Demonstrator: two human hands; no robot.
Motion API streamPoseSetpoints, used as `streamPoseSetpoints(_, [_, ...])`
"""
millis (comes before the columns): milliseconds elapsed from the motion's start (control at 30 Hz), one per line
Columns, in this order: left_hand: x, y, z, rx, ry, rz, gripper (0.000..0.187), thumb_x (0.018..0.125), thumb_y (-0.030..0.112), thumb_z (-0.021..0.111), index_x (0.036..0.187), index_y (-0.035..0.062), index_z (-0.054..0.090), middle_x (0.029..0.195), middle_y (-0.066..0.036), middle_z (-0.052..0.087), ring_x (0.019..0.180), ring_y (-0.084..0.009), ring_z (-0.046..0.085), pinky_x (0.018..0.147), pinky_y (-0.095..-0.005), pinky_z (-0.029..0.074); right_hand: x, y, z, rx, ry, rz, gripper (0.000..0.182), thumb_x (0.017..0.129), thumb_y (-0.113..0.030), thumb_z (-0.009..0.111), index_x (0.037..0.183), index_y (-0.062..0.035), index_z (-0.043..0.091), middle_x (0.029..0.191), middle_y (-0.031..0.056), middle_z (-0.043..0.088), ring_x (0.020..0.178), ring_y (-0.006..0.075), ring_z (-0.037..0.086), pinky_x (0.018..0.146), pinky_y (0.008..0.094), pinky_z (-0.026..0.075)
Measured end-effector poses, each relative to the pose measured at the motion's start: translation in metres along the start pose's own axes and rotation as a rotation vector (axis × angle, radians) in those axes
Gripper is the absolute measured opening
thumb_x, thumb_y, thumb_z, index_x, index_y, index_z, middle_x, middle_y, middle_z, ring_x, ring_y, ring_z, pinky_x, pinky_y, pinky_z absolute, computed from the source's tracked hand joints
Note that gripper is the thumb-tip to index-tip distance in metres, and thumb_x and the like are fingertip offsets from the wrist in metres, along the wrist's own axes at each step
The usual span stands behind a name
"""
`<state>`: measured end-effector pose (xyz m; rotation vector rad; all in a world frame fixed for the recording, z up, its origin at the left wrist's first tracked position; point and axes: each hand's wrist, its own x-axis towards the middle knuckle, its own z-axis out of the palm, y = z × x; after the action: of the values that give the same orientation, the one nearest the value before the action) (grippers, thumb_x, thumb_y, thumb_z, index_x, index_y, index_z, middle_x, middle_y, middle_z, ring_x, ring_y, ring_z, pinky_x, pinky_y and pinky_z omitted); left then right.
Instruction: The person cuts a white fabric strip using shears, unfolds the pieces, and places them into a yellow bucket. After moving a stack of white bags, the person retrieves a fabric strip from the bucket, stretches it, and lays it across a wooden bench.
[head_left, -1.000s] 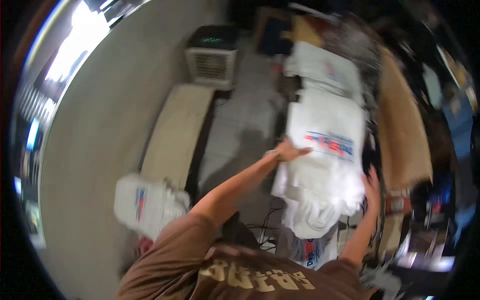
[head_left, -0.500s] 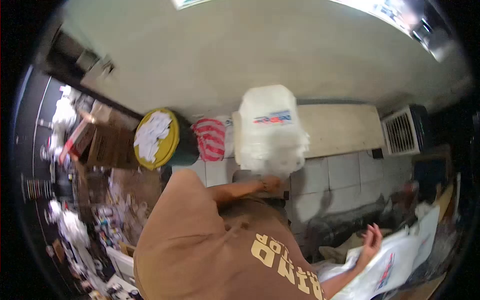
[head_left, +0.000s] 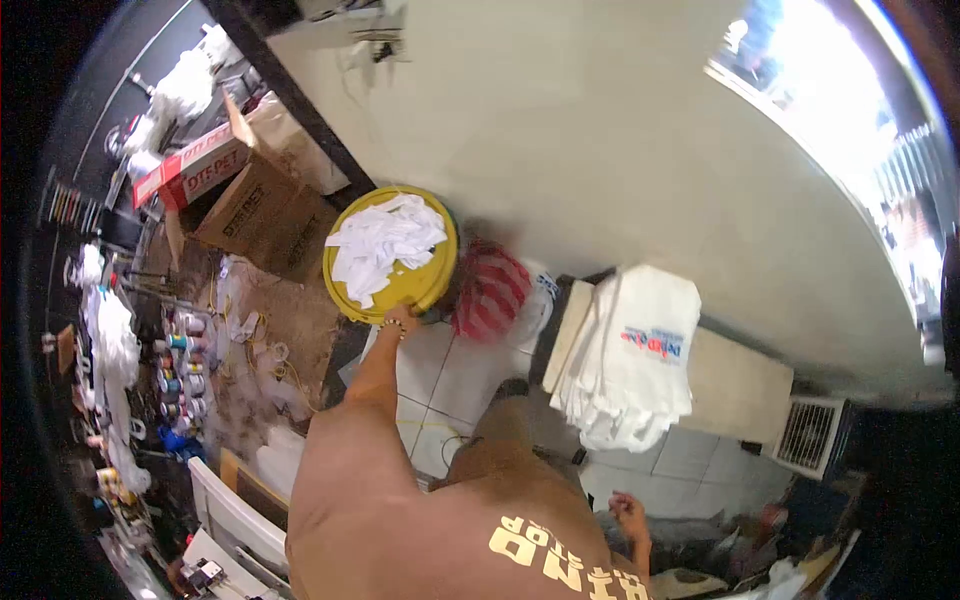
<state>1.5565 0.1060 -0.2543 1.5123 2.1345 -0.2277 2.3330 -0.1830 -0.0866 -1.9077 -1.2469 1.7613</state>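
Observation:
My left hand [head_left: 403, 318] wears a beaded bracelet and is closed on the near rim of a round yellow lid [head_left: 432, 282]. White fabric scraps [head_left: 385, 245] lie heaped on that lid. Over the floor on the right, my right hand [head_left: 628, 512] holds nothing, with its fingers loosely bent and apart. Between and beyond my hands, a stack of white printed bags [head_left: 640, 350] rests on a long cream bench [head_left: 740, 385]. A red-and-white striped sack [head_left: 492, 290] sits beside the lid.
An open cardboard box [head_left: 265, 215] stands left of the lid. Thread spools [head_left: 185, 365] fill the far left side. A white chair [head_left: 235, 510] is close at my left, and a grilled appliance [head_left: 808, 437] stands at the bench's right end.
My left hand has reached forward and left from near my body to the yellow lid's rim. My right hand has come away from the white bags at lower right. The view has turned left.

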Motion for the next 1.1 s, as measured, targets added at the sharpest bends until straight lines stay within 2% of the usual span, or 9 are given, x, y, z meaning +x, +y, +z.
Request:
streamPoseSetpoints(67, [0.058,-0.082,0.035,0.028,0.051,-0.098,0.069,0.080,0.039,0.067,0.138,0.0106,0.046,0.126,-0.023,0.057,0.112,-0.0434,0.057,0.091,-0.0455,0.051,-0.009,0.005,-0.008,0.178,-0.032,0.176,0.030,0.092,-0.019,0.065,0.116,-0.0016,0.060,0.091,0.0064,0.067,0.083,0.0150,0.062,0.068,0.0292,0.050])
streamPoseSetpoints(133, [0.002,0.010,-0.144,-0.397,0.031,-0.368,0.080,0.081,0.036,0.069,0.147,0.0121,0.030,0.140,-0.026,0.042,0.124,-0.0447,0.047,0.101,-0.0455,0.044,-0.016,0.022,-0.029,0.215,-0.094,0.425,0.031,0.092,-0.018,0.066,0.117,-0.0018,0.058,0.089,0.0071,0.067,0.080,0.0175,0.064,0.068,0.0315,0.052])
streamPoseSetpoints(300, [0.070,-0.008,-0.110,-0.500,0.484,-0.299,0.069,0.082,0.029,0.068,0.141,0.0072,0.039,0.133,-0.027,0.048,0.122,-0.0416,0.049,0.103,-0.0438,0.042,0.003,-0.037,-0.066,0.244,-0.038,0.737,0.042,0.089,-0.025,0.070,0.120,-0.0014,0.055,0.098,0.0116,0.067,0.080,0.0247,0.067,0.072,0.0416,0.057])
streamPoseSetpoints(500, [0.145,-0.006,0.026,-0.484,0.355,-0.081,0.050,0.081,0.021,0.066,0.127,0.0032,0.054,0.126,-0.024,0.055,0.120,-0.0404,0.048,0.104,-0.0430,0.038,0.044,-0.138,-0.044,0.037,0.098,0.482,0.039,0.091,-0.022,0.063,0.122,-0.0005,0.054,0.103,0.0130,0.067,0.088,0.0264,0.067,0.069,0.0393,0.055])
streamPoseSetpoints(600, [0.075,0.034,-0.056,-0.362,0.989,0.131,0.041,0.083,0.014,0.060,0.123,0.0058,0.058,0.119,-0.022,0.060,0.112,-0.0379,0.054,0.097,-0.0431,0.043,0.063,-0.170,-0.032,0.033,0.020,0.409,0.047,0.090,-0.027,0.067,0.126,-0.0006,0.052,0.106,0.0138,0.066,0.090,0.0257,0.067,0.074,0.0391,0.056])
streamPoseSetpoints(667, [0.040,0.050,-0.129,-0.401,1.123,-0.525,0.033,0.080,0.011,0.061,0.112,0.0066,0.064,0.107,-0.019,0.063,0.104,-0.0366,0.059,0.091,-0.0459,0.047,0.070,-0.186,-0.024,0.007,0.001,0.380,0.048,0.090,-0.028,0.066,0.127,-0.0005,0.052,0.106,0.0140,0.066,0.091,0.0262,0.066,0.074,0.0389,0.056])
streamPoseSetpoints(700, [0.051,0.048,-0.122,-0.408,1.124,-0.528,0.033,0.080,0.011,0.061,0.112,0.0066,0.064,0.107,-0.019,0.063,0.104,-0.0366,0.059,0.091,-0.0459,0.047,0.072,-0.191,-0.021,-0.016,-0.024,0.364,0.049,0.091,-0.028,0.066,0.128,-0.0004,0.051,0.107,0.0142,0.065,0.092,0.0266,0.066,0.074,0.0387,0.055])
streamPoseSetpoints(867, [0.126,0.030,-0.034,-0.509,0.854,0.216,0.025,0.077,0.005,0.055,0.099,0.0040,0.067,0.097,-0.018,0.065,0.093,-0.0388,0.061,0.084,-0.0451,0.049,0.073,-0.188,-0.009,-0.034,-0.056,0.438,0.049,0.091,-0.029,0.065,0.129,-0.0006,0.051,0.109,0.0145,0.065,0.093,0.0268,0.066,0.074,0.0391,0.055])
streamPoseSetpoints(1100, [0.083,0.095,-0.098,-0.518,0.748,0.280,0.021,0.079,0.009,0.053,0.095,0.0040,0.066,0.100,-0.019,0.065,0.094,-0.0377,0.062,0.083,-0.0460,0.050,0.082,-0.160,-0.010,-0.135,-0.120,0.492,0.044,0.093,-0.028,0.063,0.128,-0.0032,0.053,0.106,0.0103,0.066,0.092,0.0229,0.066,0.073,0.0357,0.054])
